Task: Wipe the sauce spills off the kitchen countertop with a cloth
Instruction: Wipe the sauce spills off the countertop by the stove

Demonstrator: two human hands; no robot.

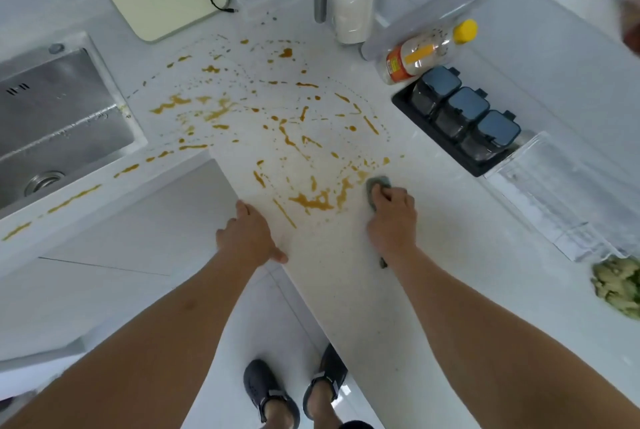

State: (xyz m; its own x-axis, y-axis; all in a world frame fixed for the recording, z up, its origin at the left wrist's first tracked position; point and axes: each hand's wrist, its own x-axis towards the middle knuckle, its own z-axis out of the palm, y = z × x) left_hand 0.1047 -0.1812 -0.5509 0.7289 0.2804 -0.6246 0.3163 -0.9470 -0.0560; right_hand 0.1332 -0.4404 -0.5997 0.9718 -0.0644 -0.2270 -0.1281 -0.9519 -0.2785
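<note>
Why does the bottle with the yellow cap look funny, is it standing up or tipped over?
Tipped over. The bottle lies on its side on the countertop, its yellow cap pointing sideways toward the wall.

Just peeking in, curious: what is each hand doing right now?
Left hand: open, holding nothing, resting on the countertop edge.
Right hand: fingers curled on the cloth, pressing it down.

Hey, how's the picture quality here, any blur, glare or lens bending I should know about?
Head view: even, soft light, no hard shadows; wide-angle bending curves the countertop edges and sink; upper right corner smeared by motion blur; sauce spills, cloth and right hand fairly sharp.
</note>
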